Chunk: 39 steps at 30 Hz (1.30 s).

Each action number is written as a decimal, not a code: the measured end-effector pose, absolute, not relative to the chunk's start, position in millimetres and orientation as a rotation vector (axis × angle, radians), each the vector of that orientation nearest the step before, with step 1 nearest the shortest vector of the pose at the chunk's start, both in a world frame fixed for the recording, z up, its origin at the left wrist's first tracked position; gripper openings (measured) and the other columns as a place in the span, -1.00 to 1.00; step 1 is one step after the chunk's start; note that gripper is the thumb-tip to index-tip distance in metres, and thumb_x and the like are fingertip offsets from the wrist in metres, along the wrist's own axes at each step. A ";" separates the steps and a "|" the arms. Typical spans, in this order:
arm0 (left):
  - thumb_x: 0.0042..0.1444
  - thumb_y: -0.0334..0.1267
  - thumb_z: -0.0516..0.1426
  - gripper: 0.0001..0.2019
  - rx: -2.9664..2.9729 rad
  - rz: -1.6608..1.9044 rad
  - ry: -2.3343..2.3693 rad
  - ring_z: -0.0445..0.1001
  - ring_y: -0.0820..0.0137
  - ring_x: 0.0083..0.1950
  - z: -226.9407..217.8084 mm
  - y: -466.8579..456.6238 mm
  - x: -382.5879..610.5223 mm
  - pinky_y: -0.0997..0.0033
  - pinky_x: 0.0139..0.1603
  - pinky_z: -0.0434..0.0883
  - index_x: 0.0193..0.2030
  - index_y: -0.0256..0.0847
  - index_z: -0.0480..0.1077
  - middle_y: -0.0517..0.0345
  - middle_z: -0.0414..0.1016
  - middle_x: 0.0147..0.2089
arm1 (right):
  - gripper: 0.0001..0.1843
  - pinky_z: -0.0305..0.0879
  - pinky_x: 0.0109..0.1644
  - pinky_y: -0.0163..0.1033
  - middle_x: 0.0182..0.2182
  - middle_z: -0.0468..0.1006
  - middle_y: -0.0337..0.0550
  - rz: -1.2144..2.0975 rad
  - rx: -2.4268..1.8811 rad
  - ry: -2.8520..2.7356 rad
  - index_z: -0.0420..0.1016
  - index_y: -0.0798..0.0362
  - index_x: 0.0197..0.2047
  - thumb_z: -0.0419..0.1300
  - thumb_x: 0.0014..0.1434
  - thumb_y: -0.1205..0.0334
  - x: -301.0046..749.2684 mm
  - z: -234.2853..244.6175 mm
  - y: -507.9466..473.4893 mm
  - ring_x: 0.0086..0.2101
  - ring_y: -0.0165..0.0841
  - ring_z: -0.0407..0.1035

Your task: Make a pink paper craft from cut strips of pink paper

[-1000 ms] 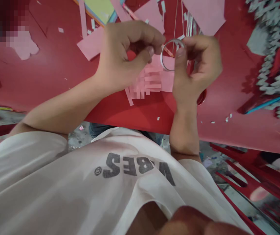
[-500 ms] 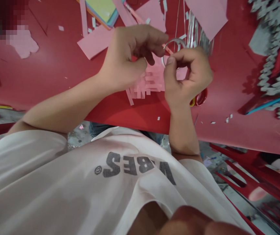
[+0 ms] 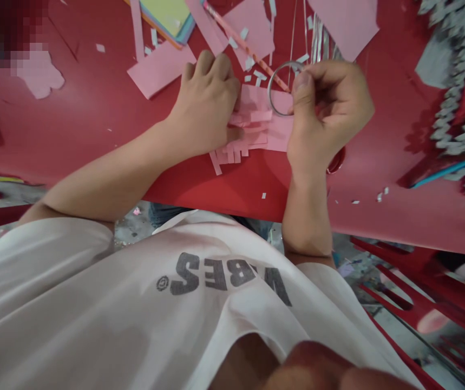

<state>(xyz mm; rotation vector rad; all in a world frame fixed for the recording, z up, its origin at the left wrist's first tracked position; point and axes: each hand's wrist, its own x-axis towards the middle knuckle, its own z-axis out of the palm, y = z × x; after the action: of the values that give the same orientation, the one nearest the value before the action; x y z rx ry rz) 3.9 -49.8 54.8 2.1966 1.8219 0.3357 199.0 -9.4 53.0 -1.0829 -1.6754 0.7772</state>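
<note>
My right hand [image 3: 329, 103] pinches a thin, clear-grey ring, apparently a narrow roll of tape [image 3: 270, 97], between thumb and fingers. The roll stands tilted above a pink paper sheet [image 3: 279, 127]. Lower and to the left, my left hand [image 3: 208, 105] is curled over a bunch of pink paper strips [image 3: 256, 138], with its thumb and forefinger against them. Its fingertips are partly hidden. The strips cross and overlap one another, and some ends stick out toward me. Behind the roll lies a pink patterned pencil [image 3: 242, 42].
Coloured paper sheets [image 3: 171, 19] and more pink paper [image 3: 161, 67] lie at the back. Small white scraps [image 3: 259, 76] are scattered about. Red-handled scissors [image 3: 336, 161] sit partly under my right wrist. Grey folded-paper chains [image 3: 445, 116] and a blue pen [image 3: 451, 169] are at right.
My left hand has come down and left, away from the roll, onto the pink strips. My right hand has shifted slightly right, still pinching the roll.
</note>
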 end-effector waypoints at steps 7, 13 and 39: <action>-0.11 -0.42 0.20 -0.78 1.852 0.854 1.513 0.27 0.30 -0.38 49.4 -36.1 -5.7 0.24 -0.40 0.16 -0.36 -0.01 0.33 0.18 0.38 -0.37 | -0.62 0.54 -0.22 -0.08 -0.29 0.42 -0.23 0.885 -1.075 -1.610 0.42 -0.25 0.03 0.12 0.28 -0.24 205.0 40.6 2.0 -0.25 -0.31 0.49; -0.23 -0.44 0.31 -0.75 1.561 1.419 1.337 0.09 0.46 -0.44 31.0 -9.6 -15.6 0.35 -0.45 -0.03 -0.48 -0.10 0.33 0.24 0.20 -0.47 | -0.49 0.54 -0.17 -0.09 0.02 0.37 -0.31 0.969 -1.020 -1.599 0.24 -0.34 0.10 0.19 0.18 -0.32 204.4 40.4 4.4 -0.17 -0.31 0.51; -0.06 0.11 0.34 -0.58 1.327 1.549 1.196 0.34 0.43 -0.23 25.5 -21.6 7.8 0.26 -0.31 0.32 -0.13 0.07 0.36 0.26 0.43 -0.10 | -0.28 0.40 -0.18 -0.03 -0.22 0.45 -0.19 0.960 -1.082 -1.591 -0.02 -0.26 0.20 0.08 0.13 -0.42 189.8 10.1 4.9 -0.23 -0.22 0.42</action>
<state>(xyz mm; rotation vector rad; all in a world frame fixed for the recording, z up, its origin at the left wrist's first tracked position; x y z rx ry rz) 7.8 -21.6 25.5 1.3275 1.1961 1.5492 189.8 4.9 10.1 -1.0817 -1.5905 0.9599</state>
